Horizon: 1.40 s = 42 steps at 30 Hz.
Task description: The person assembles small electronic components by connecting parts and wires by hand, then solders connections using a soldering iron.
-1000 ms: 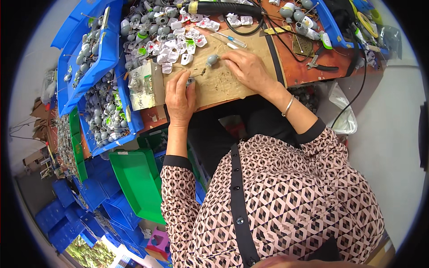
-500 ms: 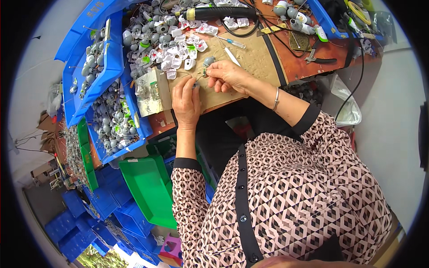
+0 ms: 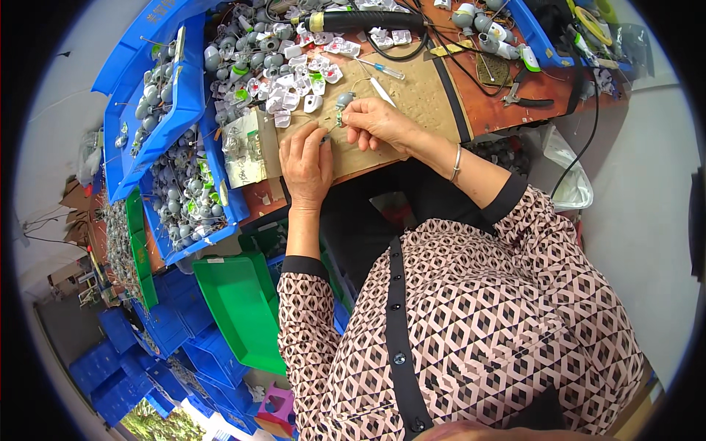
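Note:
My right hand (image 3: 379, 125) pinches a small green circuit board (image 3: 339, 117) between thumb and forefinger, over the brown work sheet (image 3: 419, 110). Just above the board is a rounded grey plastic part (image 3: 345, 98), with a thin wire running off it. Close by on the left, my left hand (image 3: 305, 167) has its fingers curled and pressed together. Whatever lies between those fingertips is too small to name. Both hands stay a little apart.
White plastic shells (image 3: 294, 92) and grey parts are heaped beyond my hands. A screwdriver (image 3: 386, 70), a white pen-like tool (image 3: 382, 92) and pliers (image 3: 526, 99) lie farther right. Blue bins (image 3: 193, 103) of parts stand left; a green tray (image 3: 239, 309) sits below.
My left hand has shifted very slightly away from the circuit board. The right hand keeps its pinch, and the board shows a bit more. The view has moved slightly.

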Each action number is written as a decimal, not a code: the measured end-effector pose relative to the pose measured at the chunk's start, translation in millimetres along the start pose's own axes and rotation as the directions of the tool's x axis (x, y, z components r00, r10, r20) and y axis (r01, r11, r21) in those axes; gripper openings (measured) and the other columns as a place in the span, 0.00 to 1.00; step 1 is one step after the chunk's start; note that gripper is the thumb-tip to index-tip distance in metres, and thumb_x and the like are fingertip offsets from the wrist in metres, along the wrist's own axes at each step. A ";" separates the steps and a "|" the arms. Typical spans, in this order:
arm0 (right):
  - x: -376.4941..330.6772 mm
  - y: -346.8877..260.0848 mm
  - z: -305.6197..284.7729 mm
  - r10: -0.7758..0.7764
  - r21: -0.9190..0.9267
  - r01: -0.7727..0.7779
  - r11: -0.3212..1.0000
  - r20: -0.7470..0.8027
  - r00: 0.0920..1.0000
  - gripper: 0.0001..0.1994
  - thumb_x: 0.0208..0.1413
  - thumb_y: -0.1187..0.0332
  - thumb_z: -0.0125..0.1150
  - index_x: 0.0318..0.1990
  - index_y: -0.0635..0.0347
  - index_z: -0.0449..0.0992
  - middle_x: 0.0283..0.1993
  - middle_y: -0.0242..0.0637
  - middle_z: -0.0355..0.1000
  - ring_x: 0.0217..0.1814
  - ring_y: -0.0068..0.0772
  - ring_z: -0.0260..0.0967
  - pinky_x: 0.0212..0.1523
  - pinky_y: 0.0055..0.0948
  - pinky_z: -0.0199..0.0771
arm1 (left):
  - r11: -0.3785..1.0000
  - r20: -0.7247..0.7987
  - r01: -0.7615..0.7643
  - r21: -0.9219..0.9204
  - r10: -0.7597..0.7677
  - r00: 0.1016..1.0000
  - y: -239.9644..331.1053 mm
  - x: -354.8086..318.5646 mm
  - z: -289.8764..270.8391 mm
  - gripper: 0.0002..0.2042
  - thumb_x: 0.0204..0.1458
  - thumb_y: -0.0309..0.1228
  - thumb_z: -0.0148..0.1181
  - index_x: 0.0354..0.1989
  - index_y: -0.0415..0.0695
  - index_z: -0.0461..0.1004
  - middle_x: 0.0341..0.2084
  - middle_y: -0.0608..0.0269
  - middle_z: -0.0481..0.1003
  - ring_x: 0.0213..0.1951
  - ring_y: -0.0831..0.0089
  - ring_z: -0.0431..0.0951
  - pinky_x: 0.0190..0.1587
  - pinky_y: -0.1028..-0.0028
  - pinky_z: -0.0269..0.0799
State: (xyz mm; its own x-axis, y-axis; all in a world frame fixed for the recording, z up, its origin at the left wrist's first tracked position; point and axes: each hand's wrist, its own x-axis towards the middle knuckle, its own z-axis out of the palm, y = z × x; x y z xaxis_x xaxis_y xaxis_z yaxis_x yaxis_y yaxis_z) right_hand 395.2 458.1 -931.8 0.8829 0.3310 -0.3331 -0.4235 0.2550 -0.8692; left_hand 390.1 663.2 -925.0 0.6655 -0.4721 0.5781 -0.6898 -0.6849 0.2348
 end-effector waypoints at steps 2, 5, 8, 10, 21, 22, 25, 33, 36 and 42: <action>-0.2 0.9 -2.0 -0.025 -0.049 0.024 0.999 -0.019 1.000 0.11 0.68 0.61 0.54 0.37 0.58 0.73 0.27 0.30 0.76 0.18 0.13 0.69 0.15 0.12 0.64 | 1.000 -0.019 -0.002 -0.019 0.002 1.000 3.5 3.4 1.9 0.10 0.52 0.26 0.65 0.43 0.47 0.78 0.46 0.61 0.77 0.47 0.58 0.76 0.52 0.61 0.69; -5.0 -5.5 -0.3 -0.021 -0.159 0.018 0.987 -0.018 1.000 0.10 0.68 0.62 0.53 0.37 0.57 0.74 0.26 0.28 0.75 0.18 0.12 0.68 0.15 0.12 0.62 | 0.998 -0.046 0.003 -0.060 -0.006 0.999 8.6 8.4 7.0 0.06 0.52 0.26 0.66 0.38 0.46 0.79 0.43 0.63 0.78 0.46 0.59 0.76 0.51 0.62 0.69; -7.6 -6.6 -2.6 -0.041 -0.213 0.037 0.976 -0.016 0.999 0.11 0.68 0.61 0.53 0.36 0.56 0.74 0.25 0.26 0.74 0.18 0.11 0.67 0.14 0.13 0.60 | 0.995 -0.047 0.017 -0.097 -0.022 0.999 15.3 13.6 10.6 0.04 0.52 0.26 0.66 0.34 0.46 0.79 0.39 0.64 0.79 0.45 0.61 0.76 0.50 0.63 0.69; -8.3 -8.0 -4.9 -0.034 -0.236 0.031 0.971 -0.011 0.999 0.11 0.68 0.61 0.53 0.36 0.56 0.74 0.25 0.26 0.74 0.17 0.11 0.67 0.14 0.13 0.59 | 0.994 -0.040 0.027 -0.106 -0.031 0.999 16.3 14.4 11.5 0.03 0.52 0.26 0.66 0.33 0.46 0.78 0.37 0.65 0.79 0.45 0.61 0.76 0.50 0.63 0.69; -8.3 -6.4 -17.0 0.000 -0.238 0.014 0.971 0.058 0.998 0.10 0.67 0.59 0.53 0.37 0.54 0.74 0.24 0.24 0.72 0.18 0.11 0.65 0.15 0.14 0.58 | 0.990 0.004 0.029 -0.141 -0.029 1.000 19.2 17.7 15.9 0.03 0.51 0.26 0.66 0.33 0.46 0.78 0.36 0.65 0.78 0.43 0.61 0.75 0.49 0.63 0.68; -8.5 -6.8 -16.9 -0.013 -0.235 0.026 0.972 0.056 0.998 0.10 0.67 0.61 0.53 0.36 0.56 0.74 0.23 0.25 0.73 0.17 0.12 0.66 0.15 0.15 0.59 | 0.990 0.004 0.030 -0.140 -0.029 1.000 19.4 17.5 16.3 0.03 0.51 0.26 0.66 0.33 0.46 0.78 0.36 0.65 0.78 0.43 0.61 0.75 0.49 0.63 0.68; -6.9 -7.3 -17.1 -0.040 -0.314 0.052 0.948 0.044 0.998 0.11 0.65 0.63 0.53 0.35 0.59 0.75 0.24 0.31 0.75 0.18 0.20 0.70 0.17 0.21 0.65 | 0.992 0.006 0.038 -0.124 -0.037 0.999 18.5 16.8 18.5 0.03 0.51 0.26 0.66 0.33 0.46 0.78 0.36 0.65 0.78 0.42 0.61 0.74 0.49 0.63 0.68; 9.1 -13.5 -30.1 -0.597 -0.904 0.215 0.369 -0.053 0.801 0.12 0.62 0.59 0.57 0.38 0.58 0.80 0.31 0.45 0.78 0.37 0.49 0.77 0.38 0.44 0.74 | 0.991 0.014 0.087 -0.097 -0.086 0.996 8.3 -1.8 6.2 0.20 0.49 0.31 0.69 0.51 0.44 0.76 0.53 0.57 0.74 0.57 0.54 0.70 0.61 0.57 0.65; 18.0 -26.7 -9.4 -0.686 -0.855 0.372 0.361 0.026 0.727 0.11 0.62 0.61 0.58 0.40 0.58 0.81 0.35 0.45 0.79 0.37 0.49 0.77 0.39 0.43 0.75 | 0.987 0.050 0.120 -0.107 -0.115 0.992 6.7 -10.0 0.4 0.21 0.49 0.30 0.69 0.53 0.45 0.76 0.53 0.57 0.74 0.55 0.53 0.72 0.58 0.58 0.68; 50.1 -37.4 43.0 -0.542 -0.871 0.415 0.264 0.222 0.811 0.14 0.59 0.62 0.63 0.49 0.58 0.81 0.45 0.43 0.80 0.52 0.47 0.72 0.56 0.43 0.71 | 0.994 0.004 0.081 -0.069 -0.081 0.997 12.9 -11.5 3.3 0.21 0.47 0.26 0.66 0.53 0.43 0.75 0.49 0.54 0.74 0.48 0.52 0.75 0.51 0.58 0.72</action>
State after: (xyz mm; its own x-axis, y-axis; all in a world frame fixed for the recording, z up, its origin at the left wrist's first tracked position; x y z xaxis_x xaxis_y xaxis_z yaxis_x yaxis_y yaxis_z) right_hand 446.5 504.1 -900.3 0.9001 0.3322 0.2820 0.4313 -0.5861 -0.6859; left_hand 374.5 658.0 -931.2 0.7201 -0.4174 0.5543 -0.6519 -0.6806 0.3344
